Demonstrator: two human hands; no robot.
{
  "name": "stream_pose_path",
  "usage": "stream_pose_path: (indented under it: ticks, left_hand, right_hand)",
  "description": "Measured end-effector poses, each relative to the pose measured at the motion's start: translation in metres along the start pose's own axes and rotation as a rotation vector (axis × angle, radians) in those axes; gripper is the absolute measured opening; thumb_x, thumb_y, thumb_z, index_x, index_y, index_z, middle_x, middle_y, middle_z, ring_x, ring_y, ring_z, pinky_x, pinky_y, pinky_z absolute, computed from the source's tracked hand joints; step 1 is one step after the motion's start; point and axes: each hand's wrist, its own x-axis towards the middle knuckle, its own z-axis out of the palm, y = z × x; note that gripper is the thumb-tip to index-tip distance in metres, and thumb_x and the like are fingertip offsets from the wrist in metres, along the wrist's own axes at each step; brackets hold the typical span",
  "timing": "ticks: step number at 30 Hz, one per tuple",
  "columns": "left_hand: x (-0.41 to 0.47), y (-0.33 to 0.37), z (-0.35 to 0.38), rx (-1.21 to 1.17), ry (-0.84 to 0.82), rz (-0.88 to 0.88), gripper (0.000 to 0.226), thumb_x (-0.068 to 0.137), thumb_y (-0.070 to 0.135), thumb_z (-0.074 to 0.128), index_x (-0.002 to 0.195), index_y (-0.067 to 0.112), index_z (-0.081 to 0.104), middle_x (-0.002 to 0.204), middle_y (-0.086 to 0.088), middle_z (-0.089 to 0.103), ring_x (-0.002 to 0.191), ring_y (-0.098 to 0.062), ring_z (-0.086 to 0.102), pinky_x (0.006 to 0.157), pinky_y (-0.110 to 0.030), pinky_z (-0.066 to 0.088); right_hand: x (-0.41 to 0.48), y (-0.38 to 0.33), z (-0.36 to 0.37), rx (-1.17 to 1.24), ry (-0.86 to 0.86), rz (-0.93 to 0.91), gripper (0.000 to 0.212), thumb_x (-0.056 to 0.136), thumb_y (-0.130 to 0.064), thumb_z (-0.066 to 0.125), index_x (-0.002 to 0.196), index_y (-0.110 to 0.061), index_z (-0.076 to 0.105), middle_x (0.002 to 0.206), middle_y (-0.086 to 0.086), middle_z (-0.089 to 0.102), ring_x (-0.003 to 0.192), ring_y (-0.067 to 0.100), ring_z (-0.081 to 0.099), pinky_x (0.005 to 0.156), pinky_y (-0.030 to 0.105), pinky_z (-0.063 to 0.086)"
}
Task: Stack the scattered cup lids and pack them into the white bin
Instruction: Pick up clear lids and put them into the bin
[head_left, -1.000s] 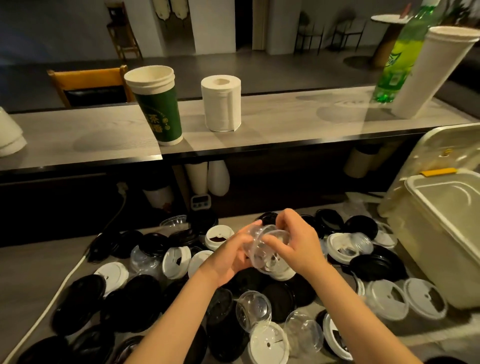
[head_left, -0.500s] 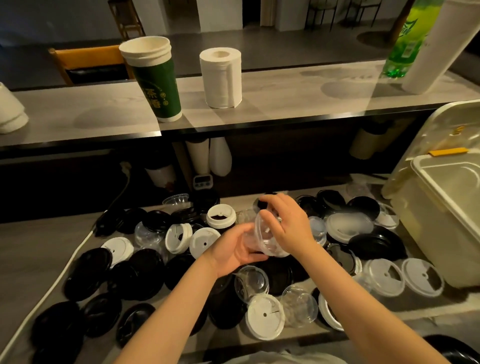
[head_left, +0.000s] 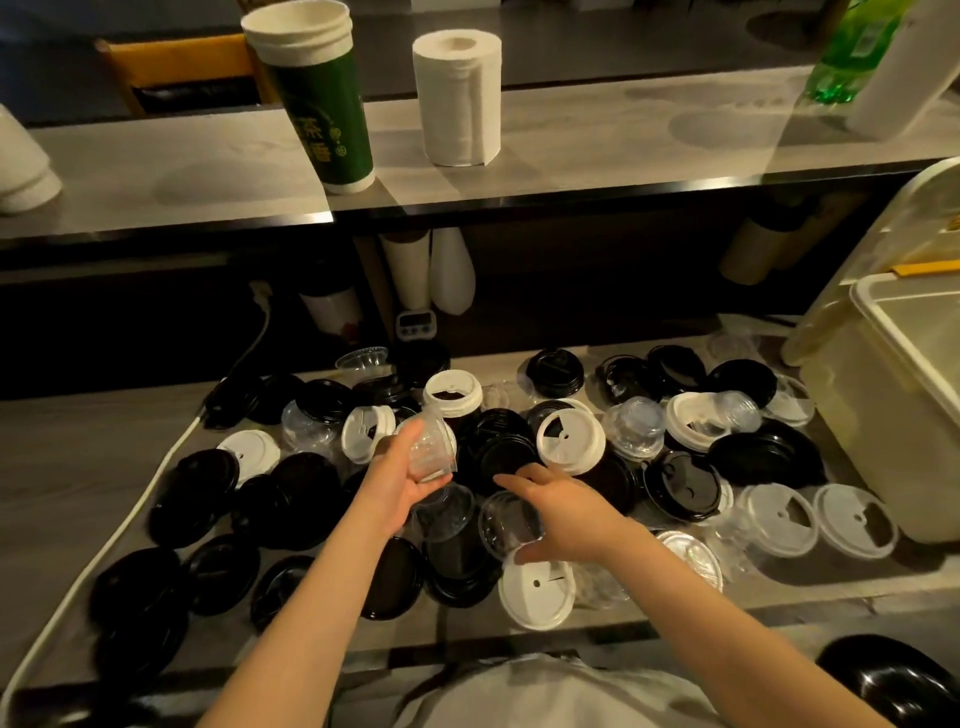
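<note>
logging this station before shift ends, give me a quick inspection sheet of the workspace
surface: grey worktop, mostly covered by lids
job's things: black lids, white lids and clear lids scattered; white bin open at right, no lids seen inside
clutter: small timer at the back
grippers: left hand holds a clear lid stack; right hand closing on a clear lid
cables: white cable along the left edge
surroundings: upper counter with green cup, paper roll, green bottle
</note>
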Motion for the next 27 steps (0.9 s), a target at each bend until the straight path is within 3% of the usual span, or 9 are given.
stream_pose_path:
  ticks: [4,8,12,14,16,19,22,24,27]
  left_hand:
    - [-0.002,-0.003,-0.003,0.017,0.028,0.027,0.019,0.091,0.026,0.056,0.110,0.022,0.055,0.111,-0.008,0.060,0.102,-0.024,0.060,0.080,-0.039,0.052]
    - [-0.004,0.000,0.000,0.003,0.013,0.019,0.018,0.092,0.022,0.055,0.109,0.019,0.055,0.113,-0.012,0.061,0.101,-0.025,0.060,0.078,-0.037,0.052]
    - [-0.006,0.003,0.009,0.028,0.008,0.047,0.035,0.090,0.022,0.057,0.123,0.011,0.053,0.110,-0.013,0.063,0.096,-0.024,0.063,0.072,-0.034,0.052]
    - [-0.008,0.005,0.017,0.047,-0.010,0.069,0.032,0.090,0.023,0.057,0.120,0.012,0.055,0.103,-0.010,0.064,0.091,-0.022,0.063,0.069,-0.031,0.052]
    - [-0.010,0.007,0.024,0.047,-0.035,0.094,0.019,0.090,0.023,0.056,0.109,0.019,0.059,0.107,-0.010,0.063,0.096,-0.025,0.063,0.073,-0.032,0.053]
    - [-0.015,0.010,0.035,0.048,-0.097,0.133,0.020,0.085,0.022,0.061,0.105,0.025,0.058,0.116,-0.008,0.060,0.108,-0.028,0.060,0.071,-0.031,0.052]
    - [-0.016,0.012,0.044,0.053,-0.173,0.171,0.029,0.081,0.023,0.065,0.109,0.026,0.057,0.112,-0.002,0.062,0.102,-0.022,0.062,0.069,-0.028,0.053]
    - [-0.017,0.012,0.049,0.062,-0.207,0.190,0.041,0.077,0.024,0.066,0.115,0.027,0.054,0.110,0.000,0.064,0.097,-0.018,0.065,0.073,-0.029,0.051]
    - [-0.016,0.009,0.055,0.035,-0.235,0.199,0.067,0.066,0.026,0.069,0.129,0.024,0.046,0.120,-0.007,0.061,0.105,-0.022,0.063,0.076,-0.030,0.053]
  right_hand:
    - [0.001,-0.005,0.001,0.017,0.070,-0.018,0.071,0.074,-0.043,0.070,0.137,-0.027,0.041,0.128,0.000,0.050,0.111,0.023,0.054,0.088,0.035,0.049]
    - [-0.004,-0.004,-0.027,0.353,0.200,0.062,0.056,0.069,-0.037,0.077,0.113,-0.023,0.046,0.104,-0.004,0.054,0.087,0.017,0.058,0.073,0.032,0.050]
    - [-0.002,0.003,-0.051,0.660,0.367,0.105,0.071,0.075,-0.029,0.074,0.134,-0.038,0.036,0.108,-0.004,0.052,0.072,0.010,0.055,0.072,0.026,0.049]
    - [0.001,0.006,-0.057,0.824,0.382,0.089,0.068,0.079,-0.029,0.070,0.133,-0.053,0.036,0.116,0.000,0.049,0.078,0.017,0.057,0.078,0.030,0.052]
    - [0.003,0.008,-0.063,0.968,0.384,0.097,0.055,0.075,-0.033,0.067,0.120,-0.057,0.046,0.117,-0.003,0.047,0.093,0.024,0.059,0.088,0.038,0.053]
    - [0.006,0.007,-0.068,1.152,0.405,0.096,0.048,0.071,-0.025,0.068,0.114,-0.035,0.050,0.106,-0.003,0.047,0.091,0.023,0.059,0.083,0.038,0.056]
    - [0.011,0.002,-0.068,1.434,0.534,0.151,0.039,0.081,-0.005,0.069,0.101,-0.023,0.041,0.115,0.014,0.048,0.095,0.033,0.063,0.080,0.037,0.057]
    - [0.015,-0.003,-0.067,1.466,0.575,0.193,0.034,0.083,-0.005,0.066,0.096,-0.020,0.039,0.120,0.020,0.047,0.105,0.036,0.060,0.082,0.037,0.056]
    - [0.018,-0.013,-0.066,1.384,0.523,0.163,0.025,0.086,-0.013,0.066,0.100,-0.014,0.045,0.116,0.011,0.052,0.101,0.024,0.061,0.085,0.036,0.055]
